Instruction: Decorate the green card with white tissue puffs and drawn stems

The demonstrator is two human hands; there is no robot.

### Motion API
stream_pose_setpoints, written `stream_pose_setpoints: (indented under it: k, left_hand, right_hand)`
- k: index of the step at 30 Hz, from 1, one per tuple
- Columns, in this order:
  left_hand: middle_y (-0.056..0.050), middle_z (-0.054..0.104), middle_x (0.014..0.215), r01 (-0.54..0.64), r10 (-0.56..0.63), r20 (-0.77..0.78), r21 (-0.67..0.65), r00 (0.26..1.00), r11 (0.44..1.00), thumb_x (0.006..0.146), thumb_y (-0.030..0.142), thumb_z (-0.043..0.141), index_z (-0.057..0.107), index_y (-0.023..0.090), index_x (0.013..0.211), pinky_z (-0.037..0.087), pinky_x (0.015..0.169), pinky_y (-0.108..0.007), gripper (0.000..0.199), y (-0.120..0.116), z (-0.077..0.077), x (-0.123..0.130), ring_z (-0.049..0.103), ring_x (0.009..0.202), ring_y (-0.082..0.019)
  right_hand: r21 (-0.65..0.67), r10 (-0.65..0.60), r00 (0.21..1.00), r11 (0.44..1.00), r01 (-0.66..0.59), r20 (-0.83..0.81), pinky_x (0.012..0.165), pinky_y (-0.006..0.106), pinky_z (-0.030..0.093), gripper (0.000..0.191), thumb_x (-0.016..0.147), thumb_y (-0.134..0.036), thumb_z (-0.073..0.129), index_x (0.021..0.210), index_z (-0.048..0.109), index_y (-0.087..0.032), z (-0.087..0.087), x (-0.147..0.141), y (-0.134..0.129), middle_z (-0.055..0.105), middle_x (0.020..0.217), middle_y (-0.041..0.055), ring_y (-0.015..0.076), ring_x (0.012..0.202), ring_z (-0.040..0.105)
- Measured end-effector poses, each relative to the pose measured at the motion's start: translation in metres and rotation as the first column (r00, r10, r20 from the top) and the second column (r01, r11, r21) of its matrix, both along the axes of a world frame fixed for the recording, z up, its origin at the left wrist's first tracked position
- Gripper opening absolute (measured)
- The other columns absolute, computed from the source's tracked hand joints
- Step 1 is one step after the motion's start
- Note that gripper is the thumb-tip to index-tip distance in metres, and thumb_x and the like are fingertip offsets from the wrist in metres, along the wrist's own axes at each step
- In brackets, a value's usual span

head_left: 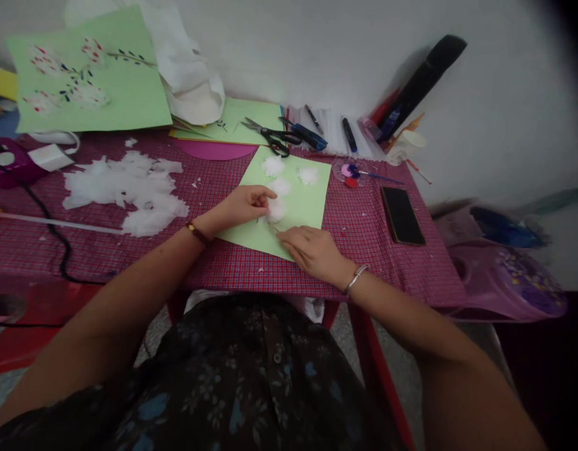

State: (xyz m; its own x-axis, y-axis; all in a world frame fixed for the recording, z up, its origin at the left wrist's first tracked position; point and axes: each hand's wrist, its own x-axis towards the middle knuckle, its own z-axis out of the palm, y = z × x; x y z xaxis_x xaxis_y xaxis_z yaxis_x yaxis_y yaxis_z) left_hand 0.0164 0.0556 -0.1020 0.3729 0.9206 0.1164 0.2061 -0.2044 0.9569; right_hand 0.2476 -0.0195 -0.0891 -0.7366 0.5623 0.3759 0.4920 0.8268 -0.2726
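white tufts dot the green sheet. over its near half, left hand and right hand press fingers together; what they pinch, i cannot tell.

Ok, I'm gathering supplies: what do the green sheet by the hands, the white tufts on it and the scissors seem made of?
Green sheet: flat, evenly coloured and matte with straight edges, probably paper or card.
White tufts: matte and fluffy with ragged edges, likely cotton or tissue.
Scissors: grey blades suggest metal; smooth black handles, probably plastic.
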Motion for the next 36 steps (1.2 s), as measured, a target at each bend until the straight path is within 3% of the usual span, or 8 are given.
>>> stream_pose_setpoints:
  k: [3, 6, 18, 29, 36]
  left_hand:
    - [0.000, 0.063, 0.068, -0.101, 0.102, 0.052, -0.029, 0.993, 0.994, 0.072, 0.004, 0.069, 0.072, 0.017, 0.089, 0.043, 0.059, -0.027, 0.021, 0.002, -0.001, -0.001, 0.056, 0.061, -0.013]
    - [-0.001, 0.064, 0.066, -0.116, 0.119, 0.053, -0.056, 0.991, 0.992, 0.073, 0.005, 0.067, 0.071, 0.017, 0.086, 0.044, 0.059, -0.028, 0.017, 0.003, -0.003, -0.002, 0.056, 0.059, -0.014]
    - [-0.002, 0.068, 0.077, -0.117, 0.116, -0.103, -0.005, 0.988, 0.993, 0.074, 0.020, 0.066, 0.068, 0.014, 0.092, 0.046, 0.065, -0.027, 0.019, -0.003, 0.004, -0.003, 0.060, 0.069, -0.014]
    - [-0.006, 0.070, 0.086, -0.080, 0.096, -0.159, 0.102, 0.983, 0.992, 0.075, 0.024, 0.064, 0.066, 0.014, 0.092, 0.052, 0.074, -0.031, 0.020, 0.000, -0.005, -0.004, 0.063, 0.076, -0.015]
    - [-0.006, 0.066, 0.087, -0.008, 0.053, -0.245, 0.181, 0.968, 0.983, 0.068, 0.018, 0.068, 0.063, 0.011, 0.111, 0.052, 0.072, -0.030, 0.044, -0.003, -0.008, -0.003, 0.061, 0.076, -0.015]
  right_hand:
    - [0.156, 0.045, 0.980, 0.985, -0.076, 0.192, 0.067, 0.037, 0.049, 0.029, 0.097, -0.015, 0.041, 0.114, 0.063, -0.012, 0.001, -0.002, -0.004, 0.071, 0.093, 0.0117, 0.0231, 0.078, 0.059]
    - [0.220, 0.055, 0.967, 0.969, -0.112, 0.250, 0.067, 0.037, 0.047, 0.028, 0.094, -0.013, 0.043, 0.116, 0.061, -0.009, 0.001, -0.003, -0.006, 0.070, 0.096, 0.0131, 0.0237, 0.077, 0.055]
    - [0.190, -0.037, 0.932, 0.981, -0.035, 0.361, 0.071, 0.036, 0.045, 0.035, 0.089, -0.009, 0.051, 0.123, 0.056, -0.012, 0.004, -0.009, -0.010, 0.068, 0.110, 0.0127, 0.0235, 0.083, 0.052]
    - [0.196, -0.074, 0.945, 0.981, 0.011, 0.320, 0.068, 0.035, 0.044, 0.040, 0.087, -0.008, 0.051, 0.127, 0.058, -0.012, 0.002, -0.012, -0.007, 0.069, 0.121, 0.0103, 0.0231, 0.084, 0.053]
    - [0.155, -0.058, 0.971, 0.988, 0.022, 0.233, 0.071, 0.034, 0.047, 0.034, 0.094, -0.015, 0.050, 0.127, 0.060, -0.015, -0.005, -0.010, -0.001, 0.071, 0.118, 0.0098, 0.0221, 0.084, 0.056]
